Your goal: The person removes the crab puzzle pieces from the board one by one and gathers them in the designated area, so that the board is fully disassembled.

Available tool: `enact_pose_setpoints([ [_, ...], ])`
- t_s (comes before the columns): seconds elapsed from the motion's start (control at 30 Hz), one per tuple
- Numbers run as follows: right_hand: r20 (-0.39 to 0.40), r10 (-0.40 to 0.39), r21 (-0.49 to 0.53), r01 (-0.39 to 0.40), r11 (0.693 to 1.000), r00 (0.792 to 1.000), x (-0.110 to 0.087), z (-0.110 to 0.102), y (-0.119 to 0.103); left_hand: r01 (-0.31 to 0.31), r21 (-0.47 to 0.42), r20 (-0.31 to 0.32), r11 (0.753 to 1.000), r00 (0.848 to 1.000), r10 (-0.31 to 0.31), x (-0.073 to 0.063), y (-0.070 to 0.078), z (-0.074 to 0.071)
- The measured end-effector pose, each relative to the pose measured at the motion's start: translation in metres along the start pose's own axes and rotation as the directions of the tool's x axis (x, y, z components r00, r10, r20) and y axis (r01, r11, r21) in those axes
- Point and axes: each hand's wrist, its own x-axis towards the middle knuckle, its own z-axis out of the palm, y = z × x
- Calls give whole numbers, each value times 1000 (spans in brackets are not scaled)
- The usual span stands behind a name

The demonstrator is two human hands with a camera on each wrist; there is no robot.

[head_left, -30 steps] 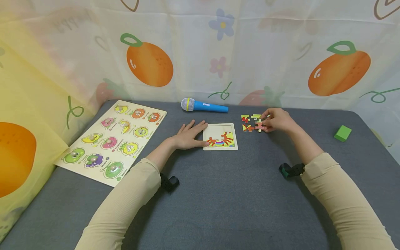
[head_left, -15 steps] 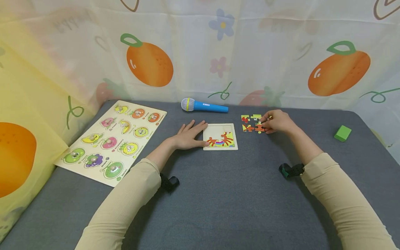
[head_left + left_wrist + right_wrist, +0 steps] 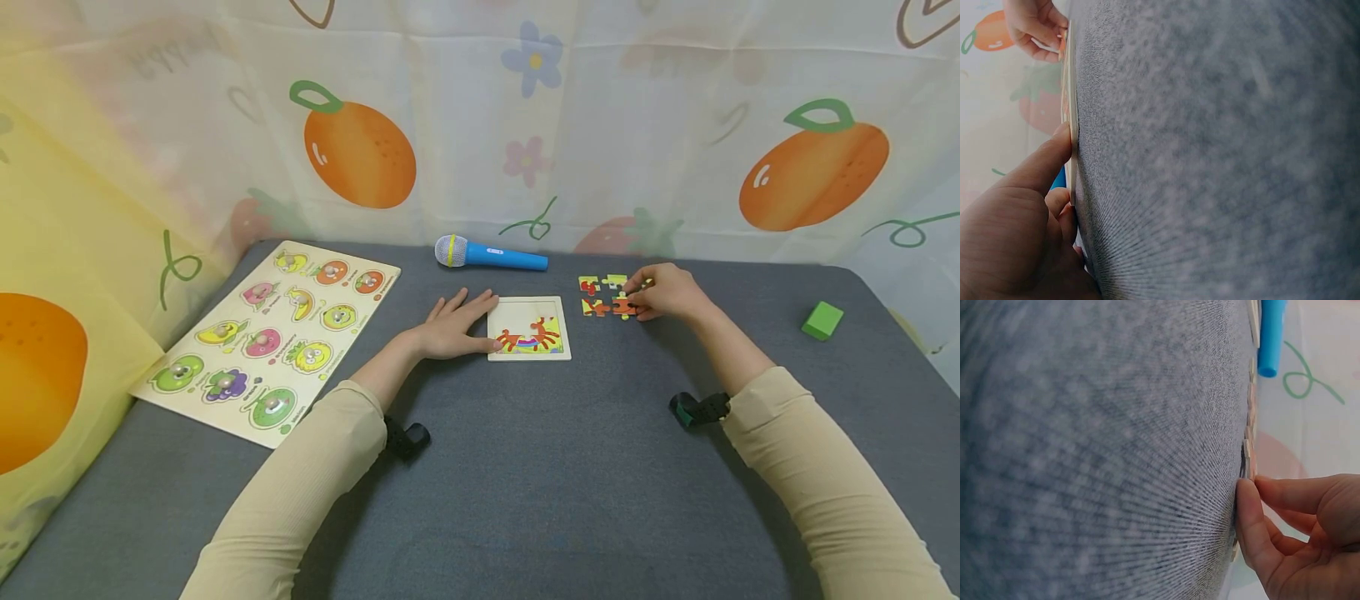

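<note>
A small square wooden puzzle tray [image 3: 517,309] lies flat in the middle of the table, with a red-and-yellow animal picture across its lower half. My left hand [image 3: 448,331] lies spread at its left side, the thumb resting on the lower left of the frame. To the tray's right, loose jigsaw pieces [image 3: 589,285] lie in a small group. My right hand [image 3: 666,292] pinches an orange-red jigsaw piece [image 3: 622,307] by its right side, thumb and fingertips together close over the cloth. In the right wrist view that pinched piece [image 3: 1247,453] shows edge-on.
Behind the tray lies a blue toy microphone [image 3: 502,256]. A large fruit peg-puzzle board [image 3: 247,342] covers the left part of the table, partly under the left forearm. At the far right sits a green block [image 3: 822,320]. A fruit-print curtain [image 3: 465,108] hangs behind.
My right hand has come down slightly toward the near side, and the pinched piece, tilted earlier, now looks flatter. The left hand and tray have kept still.
</note>
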Motion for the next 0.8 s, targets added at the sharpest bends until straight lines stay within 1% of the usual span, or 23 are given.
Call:
enact_pose_setpoints([
  [0.17, 1, -3, 15, 3, 1000, 1000, 0, 0, 0, 1, 0, -3, 1000, 1000, -1, 1, 0, 1],
  [0.33, -13, -5, 7, 5, 1000, 1000, 0, 0, -1, -2, -3, -4, 1000, 1000, 2, 1, -1, 1],
  [0.47, -46, -15, -5, 15, 1000, 999, 0, 0, -2, -6, -4, -4, 1000, 1000, 5, 1, -2, 1],
  [0.63, -113, -46, -13, 44, 999, 993, -1, 3, -3, -6, -2, -4, 1000, 1000, 6, 0, -1, 0],
  [0.8, -124, -90, -8, 89, 996, 988, -2, 10, -9, -7, -5, 0, 1000, 1000, 7, 1, 0, 0],
])
